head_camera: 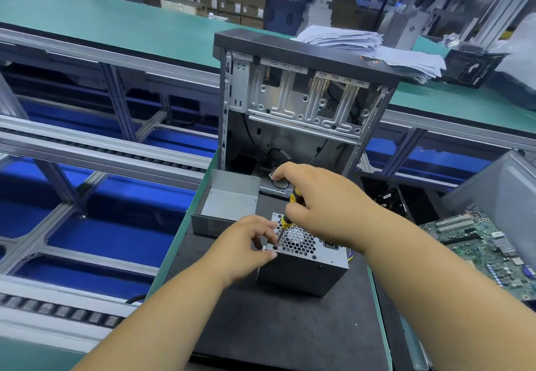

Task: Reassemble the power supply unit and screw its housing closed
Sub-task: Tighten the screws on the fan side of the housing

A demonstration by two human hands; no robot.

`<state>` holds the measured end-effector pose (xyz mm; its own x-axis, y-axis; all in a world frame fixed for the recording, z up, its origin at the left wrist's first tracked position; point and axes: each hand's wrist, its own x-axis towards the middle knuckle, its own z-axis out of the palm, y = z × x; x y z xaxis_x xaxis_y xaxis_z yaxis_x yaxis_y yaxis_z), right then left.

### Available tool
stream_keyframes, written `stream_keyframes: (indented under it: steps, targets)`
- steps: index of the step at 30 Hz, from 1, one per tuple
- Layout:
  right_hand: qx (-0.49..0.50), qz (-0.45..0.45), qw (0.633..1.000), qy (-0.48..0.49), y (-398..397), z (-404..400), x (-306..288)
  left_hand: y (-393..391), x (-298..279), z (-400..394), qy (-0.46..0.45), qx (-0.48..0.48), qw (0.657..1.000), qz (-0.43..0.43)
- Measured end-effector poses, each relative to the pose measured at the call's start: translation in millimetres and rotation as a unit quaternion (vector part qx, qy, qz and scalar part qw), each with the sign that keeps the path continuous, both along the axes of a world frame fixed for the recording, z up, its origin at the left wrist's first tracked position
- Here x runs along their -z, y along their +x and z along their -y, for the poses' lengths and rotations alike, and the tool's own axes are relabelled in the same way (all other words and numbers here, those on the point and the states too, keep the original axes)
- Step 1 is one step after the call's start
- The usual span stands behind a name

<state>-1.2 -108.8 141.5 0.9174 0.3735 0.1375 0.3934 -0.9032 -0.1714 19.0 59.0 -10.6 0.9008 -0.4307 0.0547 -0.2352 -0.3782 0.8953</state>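
A grey metal power supply unit (304, 272) stands on a black mat, its honeycomb fan grille facing up. My right hand (322, 205) grips a yellow-and-black screwdriver (285, 219), whose tip rests at the near-left corner screw hole of the grille face. My left hand (246, 248) pinches that same corner of the unit, thumb on the side wall and fingers by the shaft. A separate bent grey metal cover (229, 205) lies just behind and to the left.
An open computer case (301, 100) stands upright behind the mat (261, 327). A green motherboard (487, 243) lies at the right. A paper stack (377, 48) sits on the green bench beyond. Conveyor rails (87, 150) run along the left.
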Motion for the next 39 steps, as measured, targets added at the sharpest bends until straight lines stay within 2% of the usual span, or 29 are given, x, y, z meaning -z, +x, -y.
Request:
stream_keyframes:
  steps: [2, 8, 12, 19, 24, 27, 31, 36, 39]
  targets:
    - [-0.008, 0.001, 1.000, 0.002, 0, 0, 0, 0, 0, 0, 0.002, -0.001, 1.000, 0.003]
    - [0.025, 0.055, 0.996, -0.072, 1, 1, 3, 1, 0, 0, 0.001, -0.002, 1.000, 0.013]
    - [0.007, 0.012, 1.000, -0.004, 1, 1, 1, 2, -1, -1, 0.010, 0.001, 1.000, 0.007]
    - [0.026, 0.039, 0.996, -0.080, 2, 2, 1, 4, 1, -1, 0.007, 0.010, 1.000, 0.001]
    - [0.007, -0.011, 1.000, -0.023, -3, 2, -8, 4, 1, -1, 0.004, 0.014, 1.000, -0.002]
    - [0.001, -0.035, 0.999, -0.020, -4, 1, -15, 5, 1, -1, 0.007, 0.012, 1.000, -0.003]
    - [0.011, -0.022, 0.997, -0.070, 0, 1, -20, 6, 1, -1, 0.013, 0.007, 1.000, -0.009]
    - [0.066, 0.024, 0.980, -0.186, 6, -4, -17, 6, 3, -1, -0.007, 0.010, 1.000, -0.005]
    - [0.115, 0.048, 0.974, -0.189, 2, -5, -10, 6, 3, 0, -0.012, 0.008, 1.000, -0.004]
